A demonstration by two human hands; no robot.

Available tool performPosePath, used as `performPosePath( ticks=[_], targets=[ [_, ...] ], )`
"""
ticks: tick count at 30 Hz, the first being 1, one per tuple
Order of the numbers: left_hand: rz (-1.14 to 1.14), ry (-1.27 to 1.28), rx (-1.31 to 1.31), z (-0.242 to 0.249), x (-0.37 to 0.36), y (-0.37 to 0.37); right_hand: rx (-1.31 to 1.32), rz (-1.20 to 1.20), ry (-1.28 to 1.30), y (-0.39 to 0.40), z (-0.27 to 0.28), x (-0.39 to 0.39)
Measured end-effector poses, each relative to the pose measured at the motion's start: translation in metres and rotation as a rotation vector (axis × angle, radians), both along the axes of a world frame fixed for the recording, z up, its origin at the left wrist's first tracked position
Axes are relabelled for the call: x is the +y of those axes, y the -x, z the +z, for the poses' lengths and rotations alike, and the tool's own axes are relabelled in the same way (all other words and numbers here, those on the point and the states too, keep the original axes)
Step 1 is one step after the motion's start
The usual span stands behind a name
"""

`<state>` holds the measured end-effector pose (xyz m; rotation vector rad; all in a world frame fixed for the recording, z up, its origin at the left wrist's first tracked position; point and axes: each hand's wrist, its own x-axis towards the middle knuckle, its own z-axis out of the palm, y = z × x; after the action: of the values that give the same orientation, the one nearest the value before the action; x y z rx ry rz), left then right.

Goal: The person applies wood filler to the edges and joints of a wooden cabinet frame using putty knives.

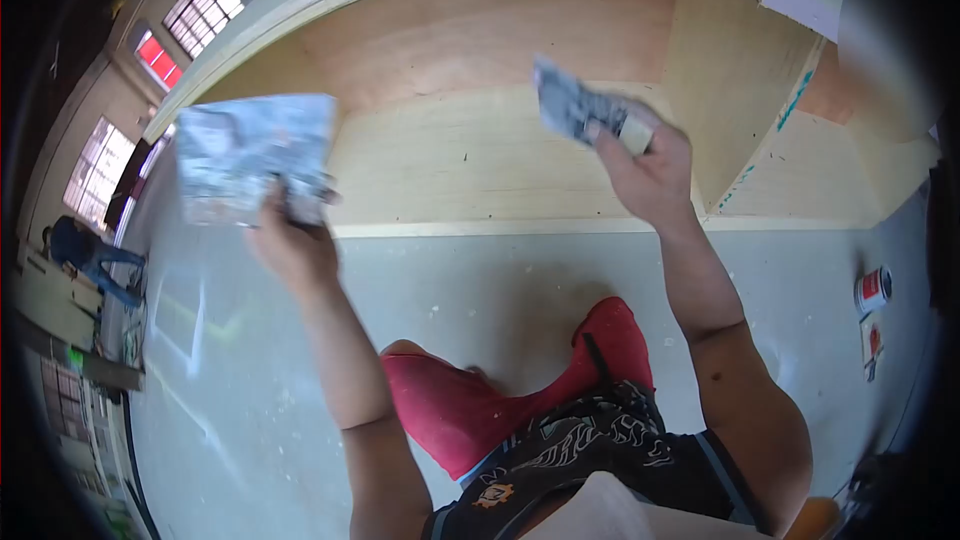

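Observation:
My left hand is closed on the lower right edge of a flat rectangular putty board, smeared grey and white and blurred by motion. My right hand grips a putty knife with a grey, smeared blade pointing up and left. A pale part of it shows between thumb and fingers. Both hands are raised before an open plywood cabinet, the left one by its left end and the right one in front of its inner floor. Neither tool visibly touches the wood.
A upright divider splits the cabinet, with teal marks along its edge. On the grey floor at right stand a paint can and a small flat item. Another person bends over at far left, below barred windows.

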<state>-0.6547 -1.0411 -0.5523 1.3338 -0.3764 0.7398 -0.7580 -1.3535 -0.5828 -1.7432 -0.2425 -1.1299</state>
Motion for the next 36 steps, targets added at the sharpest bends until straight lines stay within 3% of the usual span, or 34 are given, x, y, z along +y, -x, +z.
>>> performPosePath(
  ticks=[1,3,5,8,13,20,24,26,29,31,36],
  targets=[
    [0.06,-0.033,-0.034,0.016,0.015,-0.024,0.001,-0.028,-0.001,-0.008,0.01,0.007],
    [-0.418,0.307,-0.176,0.065,0.034,-0.061,-0.279,-0.226,0.057,-0.023,0.036,0.023],
    [-0.288,0.264,-0.265,0.105,0.043,-0.101,-0.41,-0.395,0.19,-0.044,0.048,0.032],
    [-0.413,0.256,-0.271,0.142,0.073,-0.172,-0.592,-0.629,0.379,-0.069,0.055,0.038],
    [-0.541,0.295,-0.125,0.144,0.089,-0.205,-0.585,-0.817,0.462,-0.087,0.062,0.039],
    [-0.533,0.216,-0.197,0.14,0.161,-0.21,-0.564,-1.003,0.536,-0.102,0.073,0.058],
    [-0.547,0.219,-0.229,0.129,0.197,-0.228,-0.342,-1.181,0.636,-0.111,0.068,0.07],
    [-0.317,0.091,-0.343,0.118,0.226,-0.26,-0.292,-1.235,0.654,-0.111,0.068,0.077],
    [-0.187,0.075,-0.354,0.102,0.259,-0.284,-0.204,-1.24,0.704,-0.096,0.068,0.077],
    [-0.246,0.078,-0.401,0.088,0.297,-0.317,-0.156,-1.095,0.644,-0.084,0.071,0.077],
    [-0.158,0.127,-0.424,0.066,0.347,-0.362,-0.291,-1.196,0.58,-0.092,0.085,0.073]
  ],
)
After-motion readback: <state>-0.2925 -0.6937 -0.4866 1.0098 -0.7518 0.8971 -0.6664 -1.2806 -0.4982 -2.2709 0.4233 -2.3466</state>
